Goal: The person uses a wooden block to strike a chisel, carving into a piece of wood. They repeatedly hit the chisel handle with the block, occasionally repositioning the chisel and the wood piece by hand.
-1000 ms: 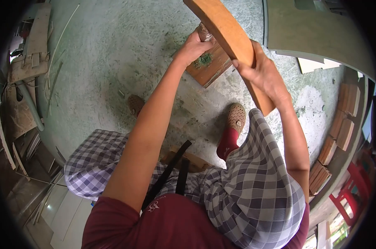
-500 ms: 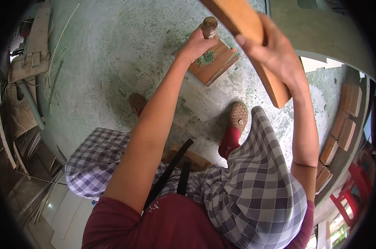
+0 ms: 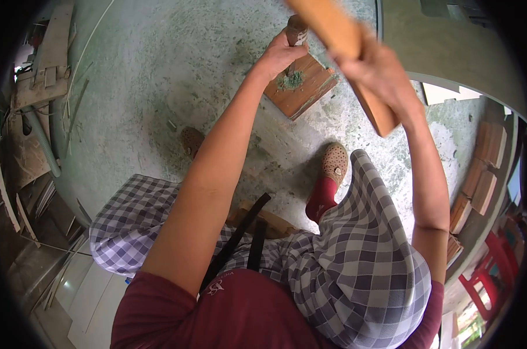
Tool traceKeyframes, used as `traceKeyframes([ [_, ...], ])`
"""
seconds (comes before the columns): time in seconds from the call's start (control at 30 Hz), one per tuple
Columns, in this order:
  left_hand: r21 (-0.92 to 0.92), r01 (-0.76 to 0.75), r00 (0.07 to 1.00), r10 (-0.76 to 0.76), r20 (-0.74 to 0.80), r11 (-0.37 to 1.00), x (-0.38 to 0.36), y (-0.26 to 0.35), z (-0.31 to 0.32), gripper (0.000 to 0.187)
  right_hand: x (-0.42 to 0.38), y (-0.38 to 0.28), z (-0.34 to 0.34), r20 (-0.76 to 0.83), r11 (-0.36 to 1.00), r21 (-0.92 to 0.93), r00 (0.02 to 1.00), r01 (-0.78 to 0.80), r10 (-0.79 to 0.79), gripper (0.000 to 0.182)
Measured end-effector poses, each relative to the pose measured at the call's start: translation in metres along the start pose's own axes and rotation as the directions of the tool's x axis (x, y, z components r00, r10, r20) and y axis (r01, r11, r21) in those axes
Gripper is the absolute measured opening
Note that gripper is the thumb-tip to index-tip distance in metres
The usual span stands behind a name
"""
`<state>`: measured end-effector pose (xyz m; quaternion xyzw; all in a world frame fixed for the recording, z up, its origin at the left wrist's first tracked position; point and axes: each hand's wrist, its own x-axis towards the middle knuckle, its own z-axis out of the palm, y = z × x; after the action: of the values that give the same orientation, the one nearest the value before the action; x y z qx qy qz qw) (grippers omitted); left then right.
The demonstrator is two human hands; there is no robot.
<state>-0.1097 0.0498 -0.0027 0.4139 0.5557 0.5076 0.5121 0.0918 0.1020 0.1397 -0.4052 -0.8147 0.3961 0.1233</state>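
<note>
Brown handle [image 3: 297,29] is gripped in closed left hand [image 3: 276,57]; wooden bar [image 3: 333,29] is clasped in curled right hand [image 3: 382,72]. Green bits [image 3: 290,80] are seen on board [image 3: 299,100] beneath left hand.

Spreads below as a scuffed, pale green floor [image 3: 141,64]. Bears a wooden board [image 3: 305,93] topped with a heap of green bits [image 3: 290,80], two brown clogs [image 3: 335,160], and a small scrap [image 3: 171,124] near the left clog.
</note>
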Motion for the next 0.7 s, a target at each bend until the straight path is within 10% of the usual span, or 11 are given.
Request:
traceKeyframes([
  [0.2, 0.013, -0.006, 0.999, 0.007, -0.049, 1.0, 0.004, 0.003, 0.0, 0.032, 0.012, -0.025, -0.027, 0.153, 0.995, -0.089, 0.988, 0.045, -0.032, 0.091],
  [0.27, 0.077, 0.022, 1.0, -0.021, -0.018, 0.997, 0.006, -0.005, -0.006, 0.034, 0.009, -0.045, -0.03, -0.017, 0.951, 0.308, 0.999, 0.031, -0.027, 0.091],
  [0.4, -0.079, -0.022, 0.999, 0.02, -0.025, 0.997, 0.011, 0.003, 0.0, 0.035, 0.025, 0.006, -0.005, 0.136, 0.99, -0.14, 0.991, 0.01, 0.01, 0.087],
  [0.53, -0.005, 0.02, 0.999, -0.02, -0.042, 1.0, 0.013, 0.0, -0.001, 0.033, 0.024, -0.014, -0.019, 0.024, 0.986, -0.138, 0.995, 0.099, -0.097, 0.09],
  [0.63, 0.053, 0.044, 0.999, -0.043, -0.004, 0.998, 0.017, -0.009, -0.008, 0.029, 0.023, -0.034, -0.022, -0.07, 0.959, 0.278, 0.997, 0.047, -0.029, 0.093],
  [0.7, -0.045, 0.022, 0.999, -0.023, -0.023, 0.999, 0.02, -0.005, -0.006, 0.029, 0.033, 0.009, 0.002, -0.021, 1.0, -0.022, 1.0, 0.019, -0.02, 0.102],
])
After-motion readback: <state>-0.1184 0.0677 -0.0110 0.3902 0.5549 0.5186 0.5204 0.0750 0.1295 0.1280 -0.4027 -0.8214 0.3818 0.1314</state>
